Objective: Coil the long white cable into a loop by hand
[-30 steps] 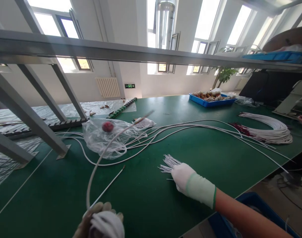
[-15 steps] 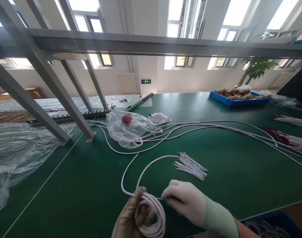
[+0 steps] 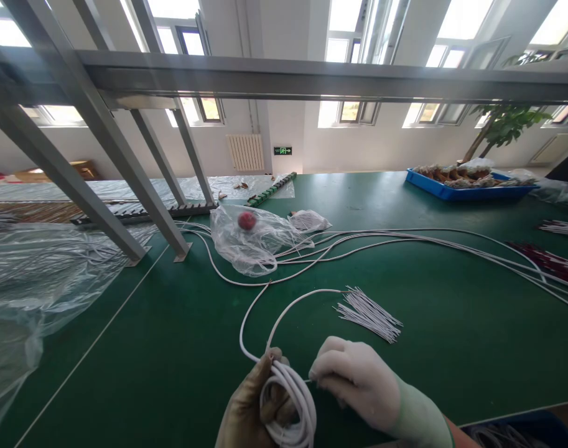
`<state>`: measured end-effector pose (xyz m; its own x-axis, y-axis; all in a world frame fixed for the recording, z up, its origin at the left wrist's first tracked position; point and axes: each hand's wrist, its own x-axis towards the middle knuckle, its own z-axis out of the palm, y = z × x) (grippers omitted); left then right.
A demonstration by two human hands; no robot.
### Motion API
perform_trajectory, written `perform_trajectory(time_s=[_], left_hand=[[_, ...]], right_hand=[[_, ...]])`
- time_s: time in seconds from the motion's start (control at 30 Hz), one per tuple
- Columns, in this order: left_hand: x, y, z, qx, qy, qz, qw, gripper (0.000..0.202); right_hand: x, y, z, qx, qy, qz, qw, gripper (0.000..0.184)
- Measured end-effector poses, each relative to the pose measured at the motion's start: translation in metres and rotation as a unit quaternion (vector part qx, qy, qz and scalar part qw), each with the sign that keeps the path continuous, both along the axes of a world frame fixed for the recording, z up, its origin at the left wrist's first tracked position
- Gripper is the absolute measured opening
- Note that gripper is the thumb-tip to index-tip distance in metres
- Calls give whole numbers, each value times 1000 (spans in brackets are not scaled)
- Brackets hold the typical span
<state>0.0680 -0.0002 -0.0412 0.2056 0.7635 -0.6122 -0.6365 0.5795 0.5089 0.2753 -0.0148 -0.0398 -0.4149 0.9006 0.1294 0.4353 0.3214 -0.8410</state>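
Note:
My left hand (image 3: 249, 407), in a tan glove, is closed round a coil of white cable (image 3: 290, 404) near the table's front edge. A loose loop of the same cable (image 3: 265, 311) runs out from the coil over the green table (image 3: 148, 348). My right hand (image 3: 353, 382), in a white glove with a green cuff, is closed in a pinch against the coil's right side; what its fingertips hold is too small to make out. A fan of short thin white ties (image 3: 370, 314) lies just beyond my right hand.
A crumpled clear bag (image 3: 246, 239) with a red object (image 3: 247, 219) sits mid-table among long white cables (image 3: 405, 239). A blue tray (image 3: 468, 186) stands far right. Grey frame legs (image 3: 139, 186) and plastic sheeting (image 3: 36, 274) fill the left.
A second ago my right hand lay on the ties and the cable stood up in an arc. Since then my right hand has come to the coil, and the cable has been wound tighter.

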Motion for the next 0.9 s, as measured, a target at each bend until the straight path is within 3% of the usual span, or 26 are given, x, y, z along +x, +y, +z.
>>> perform_trajectory(time_s=[0.07,0.13,0.23,0.3,0.4,0.5,0.6,0.77,0.9], left_hand=[[-2,1,-5,-29,-106,-21,994,40],[0,-1,-7,-41,-149,-15,988,39],[10,-7,-5,-59,-72,23,995,21],[14,-11,-8,-57,-12,40,998,13],[15,-15,-23,27,100,30,994,11],[10,-15,-44,130,232,26,963,21],[6,-15,-53,164,271,32,948,25],[3,-13,-39,107,196,-7,975,15],[8,-14,-24,70,145,-22,987,13]], right_hand=[[-2,0,1,-5,18,3,1000,18],[-6,0,1,4,20,-5,1000,17],[-16,-1,-2,6,24,-40,999,11],[-24,-2,-4,-8,45,-62,997,21],[-29,-5,-6,-35,70,-91,993,33],[-28,-9,-2,-59,82,-106,989,40],[-28,-16,5,-106,89,-118,983,52],[-42,-22,7,-103,-17,-167,980,70],[-52,-19,-6,-120,-44,-175,976,66]])
